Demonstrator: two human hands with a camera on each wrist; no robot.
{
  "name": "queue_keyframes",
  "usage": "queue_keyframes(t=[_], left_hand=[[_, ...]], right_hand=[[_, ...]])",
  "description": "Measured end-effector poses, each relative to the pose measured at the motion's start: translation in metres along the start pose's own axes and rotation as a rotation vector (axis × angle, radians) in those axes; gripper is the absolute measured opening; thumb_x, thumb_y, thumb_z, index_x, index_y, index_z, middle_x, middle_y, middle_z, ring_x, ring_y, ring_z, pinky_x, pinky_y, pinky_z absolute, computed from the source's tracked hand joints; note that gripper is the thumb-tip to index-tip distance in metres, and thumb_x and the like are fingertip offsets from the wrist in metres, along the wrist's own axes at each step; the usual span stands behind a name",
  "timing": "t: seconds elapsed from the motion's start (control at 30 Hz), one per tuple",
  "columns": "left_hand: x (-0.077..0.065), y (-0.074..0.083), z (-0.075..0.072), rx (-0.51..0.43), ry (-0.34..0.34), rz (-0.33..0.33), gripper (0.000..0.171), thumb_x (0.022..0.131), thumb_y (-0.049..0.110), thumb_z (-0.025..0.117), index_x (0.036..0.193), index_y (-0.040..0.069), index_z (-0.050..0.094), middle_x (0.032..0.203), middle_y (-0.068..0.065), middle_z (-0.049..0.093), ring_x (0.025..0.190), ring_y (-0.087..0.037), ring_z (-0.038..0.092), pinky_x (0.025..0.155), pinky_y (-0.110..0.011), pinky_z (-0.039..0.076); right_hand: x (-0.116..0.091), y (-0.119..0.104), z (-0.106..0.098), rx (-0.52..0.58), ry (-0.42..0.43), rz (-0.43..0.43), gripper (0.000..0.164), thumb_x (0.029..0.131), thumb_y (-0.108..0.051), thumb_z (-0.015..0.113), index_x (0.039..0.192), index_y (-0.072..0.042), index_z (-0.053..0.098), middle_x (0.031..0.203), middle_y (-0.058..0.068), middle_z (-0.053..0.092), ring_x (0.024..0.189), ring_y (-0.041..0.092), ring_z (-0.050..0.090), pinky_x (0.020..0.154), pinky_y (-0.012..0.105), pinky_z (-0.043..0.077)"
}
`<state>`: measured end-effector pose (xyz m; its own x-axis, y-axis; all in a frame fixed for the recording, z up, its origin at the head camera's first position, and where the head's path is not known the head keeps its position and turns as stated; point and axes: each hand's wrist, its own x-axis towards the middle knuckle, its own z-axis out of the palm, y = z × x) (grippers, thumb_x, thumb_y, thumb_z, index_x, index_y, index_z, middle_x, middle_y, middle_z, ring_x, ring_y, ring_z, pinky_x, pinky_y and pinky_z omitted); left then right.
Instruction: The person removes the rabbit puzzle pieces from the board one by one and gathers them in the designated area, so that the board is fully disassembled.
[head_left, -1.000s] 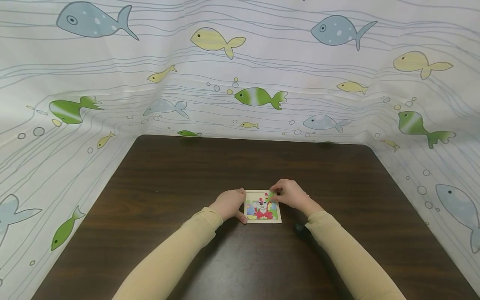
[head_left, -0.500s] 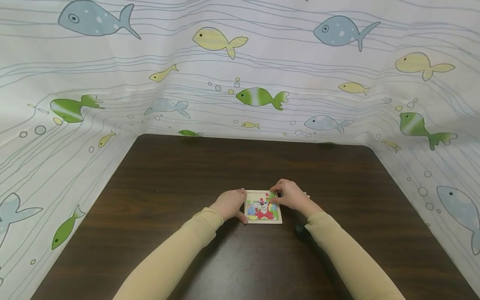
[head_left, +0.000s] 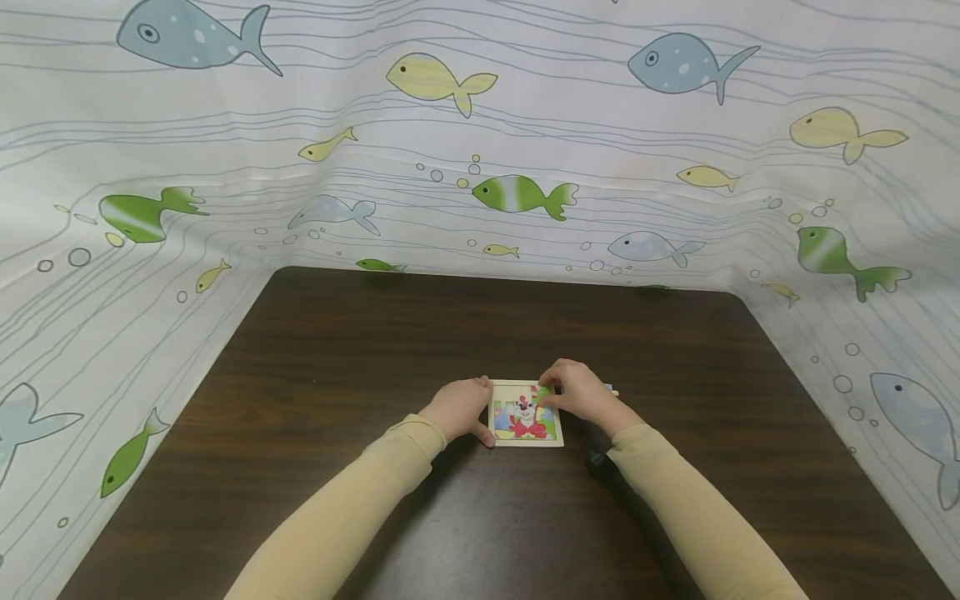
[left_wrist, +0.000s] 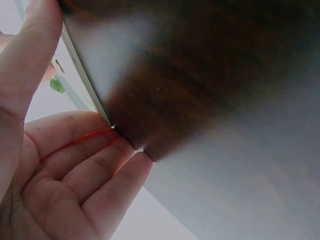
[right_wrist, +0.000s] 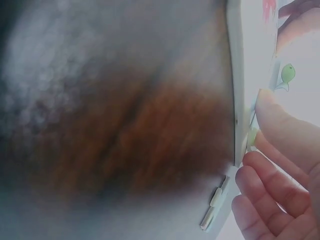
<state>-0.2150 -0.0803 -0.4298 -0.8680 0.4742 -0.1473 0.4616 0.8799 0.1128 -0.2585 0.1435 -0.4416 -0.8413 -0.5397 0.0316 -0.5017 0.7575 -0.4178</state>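
One framed puzzle (head_left: pixel 525 443), left hand (head_left: pixel 457 408) gripping its left side, right hand (head_left: pixel 583 392) pinching a green piece (head_left: pixel 542 392)

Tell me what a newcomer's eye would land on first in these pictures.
Probably the fish-print curtain, which fills the upper part of the head view and runs along the far edge and both sides of the dark table. Next, the bright puzzle between the hands, with a pale patch at its upper left. The left hand grips its left side, while the right hand touches its upper right corner.
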Motion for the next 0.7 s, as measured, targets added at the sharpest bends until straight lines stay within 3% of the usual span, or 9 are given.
queue_keyframes(t=[0.3,0.7], left_hand=[[-0.0007,0.0009,-0.0012,-0.008,-0.006,0.0,0.095,0.061,0.05,0.083,0.132,-0.004,0.051,0.136,-0.018,0.053,0.115,-0.028,0.059,0.095,-0.033,0.049],[-0.0011,0.0013,-0.003,0.003,-0.008,0.007,0.094,0.06,0.051,0.083,0.131,-0.004,0.052,0.135,-0.019,0.053,0.114,-0.027,0.06,0.095,-0.033,0.049]], right_hand=[[0.0006,0.0009,-0.0001,0.032,-0.005,0.028,0.026,0.077,-0.022,0.08,0.096,-0.008,0.069,0.088,-0.001,0.06,0.081,0.014,0.054,0.072,0.03,0.049],[0.0005,-0.0002,-0.0016,0.183,-0.012,0.083,0.03,0.076,-0.015,0.081,0.093,-0.011,0.057,0.08,-0.001,0.055,0.069,0.013,0.05,0.063,0.025,0.047]])
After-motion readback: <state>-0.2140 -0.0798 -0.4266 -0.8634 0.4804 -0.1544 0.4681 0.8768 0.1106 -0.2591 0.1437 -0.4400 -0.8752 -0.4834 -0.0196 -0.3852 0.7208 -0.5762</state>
